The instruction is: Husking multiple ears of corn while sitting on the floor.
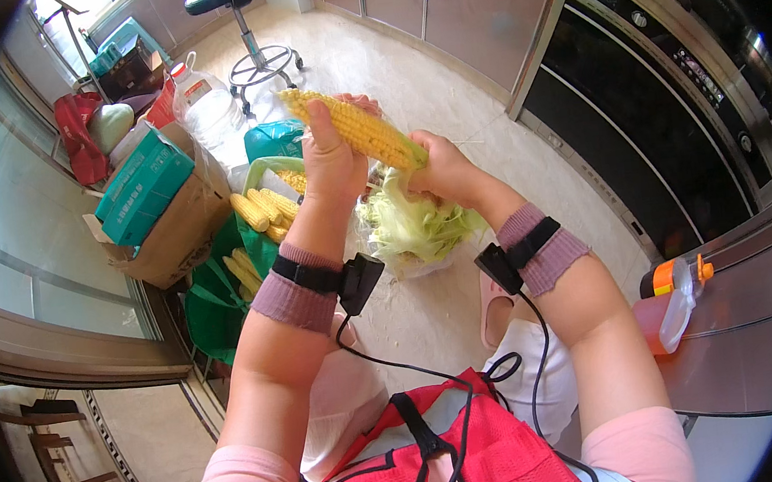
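Note:
My left hand (335, 148) grips the upper part of a yellow ear of corn (375, 132), its thumb pressed on the kernels. At the corn's green stalk end, my right hand (445, 165) is closed on the base and some husk. Just below hang and lie pale green corn husks (419, 227), heaped in what looks like a clear plastic bag on the floor. Left of them, several husked ears of corn (261, 208) rest in and above a green bag (214, 306). Behind my left wrist, more kernels show beside a pale green rim.
A cardboard box (182, 226) holding a teal carton (143, 184) stands at left, near a sliding glass door (43, 225). Beyond are a large plastic jug (193, 85) and a wheeled stool (257, 58). An oven (645, 111) and bottles (665, 318) are at right. Cables run from my wrists.

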The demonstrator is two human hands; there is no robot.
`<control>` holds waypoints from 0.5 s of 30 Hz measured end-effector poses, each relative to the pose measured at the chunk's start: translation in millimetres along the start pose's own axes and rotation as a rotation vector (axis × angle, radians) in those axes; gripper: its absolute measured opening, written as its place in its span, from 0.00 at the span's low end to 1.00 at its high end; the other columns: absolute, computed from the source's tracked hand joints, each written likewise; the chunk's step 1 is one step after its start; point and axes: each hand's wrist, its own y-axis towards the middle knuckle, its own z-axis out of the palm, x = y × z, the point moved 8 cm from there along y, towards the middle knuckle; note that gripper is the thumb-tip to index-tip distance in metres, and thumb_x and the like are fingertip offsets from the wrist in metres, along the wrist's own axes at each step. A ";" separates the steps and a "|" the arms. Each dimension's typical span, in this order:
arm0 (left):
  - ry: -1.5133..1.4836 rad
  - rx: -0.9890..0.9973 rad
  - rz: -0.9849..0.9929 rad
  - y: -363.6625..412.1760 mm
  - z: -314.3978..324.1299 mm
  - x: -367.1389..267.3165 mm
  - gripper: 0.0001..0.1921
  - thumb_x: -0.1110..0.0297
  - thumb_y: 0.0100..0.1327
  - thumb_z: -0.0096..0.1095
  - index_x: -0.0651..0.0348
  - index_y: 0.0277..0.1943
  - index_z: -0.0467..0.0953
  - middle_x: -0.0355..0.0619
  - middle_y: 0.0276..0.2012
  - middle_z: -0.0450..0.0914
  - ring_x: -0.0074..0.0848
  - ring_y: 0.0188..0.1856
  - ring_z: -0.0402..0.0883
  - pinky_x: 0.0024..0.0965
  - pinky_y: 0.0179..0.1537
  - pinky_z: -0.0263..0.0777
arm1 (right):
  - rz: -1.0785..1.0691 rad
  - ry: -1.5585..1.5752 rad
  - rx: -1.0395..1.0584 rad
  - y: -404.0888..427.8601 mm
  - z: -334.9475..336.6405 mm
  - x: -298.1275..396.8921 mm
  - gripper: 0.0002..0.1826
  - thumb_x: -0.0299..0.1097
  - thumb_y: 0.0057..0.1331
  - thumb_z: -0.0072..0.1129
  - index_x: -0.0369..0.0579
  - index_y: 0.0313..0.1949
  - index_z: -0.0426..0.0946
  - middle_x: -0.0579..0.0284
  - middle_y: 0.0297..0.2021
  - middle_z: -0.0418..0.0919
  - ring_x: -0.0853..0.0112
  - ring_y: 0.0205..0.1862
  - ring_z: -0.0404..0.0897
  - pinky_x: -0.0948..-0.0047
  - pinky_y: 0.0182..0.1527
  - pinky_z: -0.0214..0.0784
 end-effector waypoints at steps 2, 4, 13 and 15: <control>-0.004 0.036 0.030 -1.3 5.4 0.6 0.26 0.43 0.63 0.57 0.63 0.42 0.69 0.49 0.38 0.76 0.35 0.43 0.77 0.38 0.50 0.70 | -0.003 -0.063 -0.074 2.3 -1.9 -1.7 0.25 0.25 0.45 0.66 0.42 0.45 0.71 0.58 0.32 0.78 0.72 0.31 0.78 0.72 0.34 0.71; 0.165 0.010 0.136 -5.5 10.6 -4.2 0.28 0.41 0.63 0.55 0.64 0.45 0.68 0.51 0.40 0.76 0.35 0.44 0.77 0.38 0.52 0.69 | -0.001 -0.127 -0.157 5.4 -7.2 -6.4 0.24 0.26 0.44 0.67 0.40 0.43 0.72 0.54 0.31 0.80 0.69 0.30 0.80 0.70 0.32 0.72; 0.205 -0.340 -0.124 -15.5 -23.1 39.7 0.34 0.33 0.64 0.43 0.63 0.47 0.65 0.54 0.34 0.77 0.41 0.40 0.78 0.42 0.44 0.75 | -0.173 -0.541 -0.299 -0.4 -7.4 24.6 0.19 0.35 0.47 0.67 0.39 0.38 0.75 0.45 0.34 0.81 0.56 0.37 0.82 0.66 0.41 0.73; 0.199 -0.356 -0.153 -10.4 -28.4 36.6 0.35 0.32 0.63 0.44 0.64 0.47 0.65 0.53 0.33 0.77 0.41 0.36 0.78 0.43 0.41 0.75 | -0.274 -0.622 -0.297 -5.6 2.0 33.2 0.19 0.36 0.49 0.66 0.40 0.39 0.75 0.43 0.35 0.80 0.52 0.38 0.80 0.64 0.42 0.73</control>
